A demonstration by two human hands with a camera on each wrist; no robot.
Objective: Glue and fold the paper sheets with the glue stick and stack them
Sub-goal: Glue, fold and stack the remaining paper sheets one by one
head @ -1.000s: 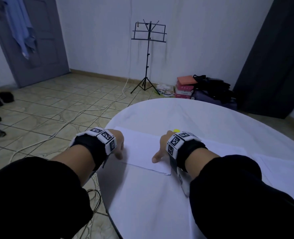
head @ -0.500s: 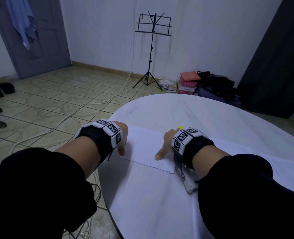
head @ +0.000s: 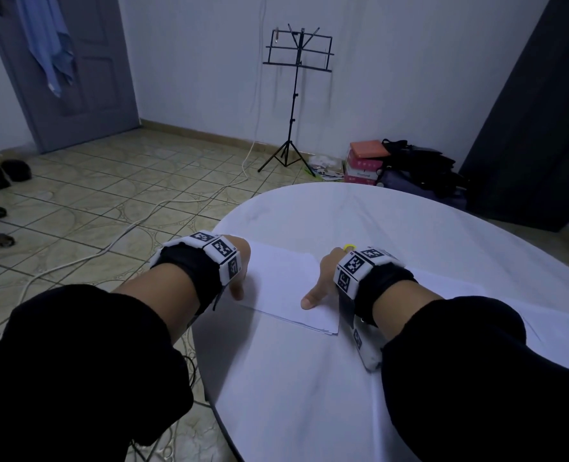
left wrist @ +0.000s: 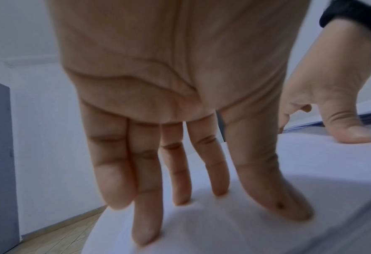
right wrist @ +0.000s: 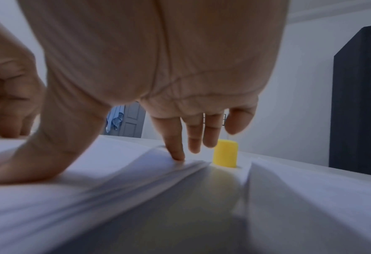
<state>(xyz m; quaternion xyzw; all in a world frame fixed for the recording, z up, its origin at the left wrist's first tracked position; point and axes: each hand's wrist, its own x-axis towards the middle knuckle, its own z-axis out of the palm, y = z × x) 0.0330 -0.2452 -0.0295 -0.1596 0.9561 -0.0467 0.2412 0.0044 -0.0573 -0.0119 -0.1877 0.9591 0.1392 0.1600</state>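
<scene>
A stack of folded white paper sheets [head: 283, 288] lies on the round white table [head: 409, 228]. My left hand [head: 238, 261] presses its straight fingers [left wrist: 145, 214] down on the stack's left part [left wrist: 212, 228]. My right hand [head: 326, 271] rests on the stack's right part [right wrist: 114, 165], thumb and index fingertip [right wrist: 177, 154] touching the paper. A yellow glue stick [right wrist: 225, 153] stands upright just past the right hand's fingers; in the head view only its top [head: 349, 247] shows. Neither hand holds anything.
More white sheets [head: 449, 288] lie to the right of the stack, partly under my right forearm. The table edge [head: 209, 378] is close to my left arm. On the floor beyond stand a music stand [head: 296, 95], boxes and bags [head: 409, 168], and a cable [head: 143, 221].
Both hands stay pressed on the stack in nearly the same places. The head view has shifted slightly, so the table sits a little farther right.
</scene>
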